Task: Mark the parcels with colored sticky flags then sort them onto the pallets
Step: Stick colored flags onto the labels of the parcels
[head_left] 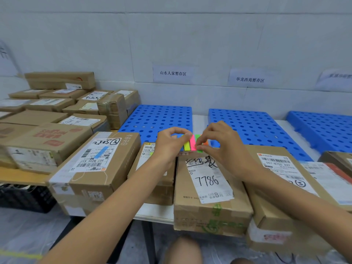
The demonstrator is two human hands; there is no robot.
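Blue pallets behind; L hand & R hand pinch sticky flags over 7786 parcel; stacked boxes far left.

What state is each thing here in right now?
Flags: held between both hands.
Left hand: grips the flags.
Right hand: fingers pinch a green flag.
7786 box: sealed, no flag showing.
Left box: sealed, blue flag stuck on.
Pallets: no parcels showing.

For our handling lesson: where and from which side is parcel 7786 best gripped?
Likely parcel 7786 by its near end, from the person's side: it overhangs the table, and the left box and right box crowd its flanks.
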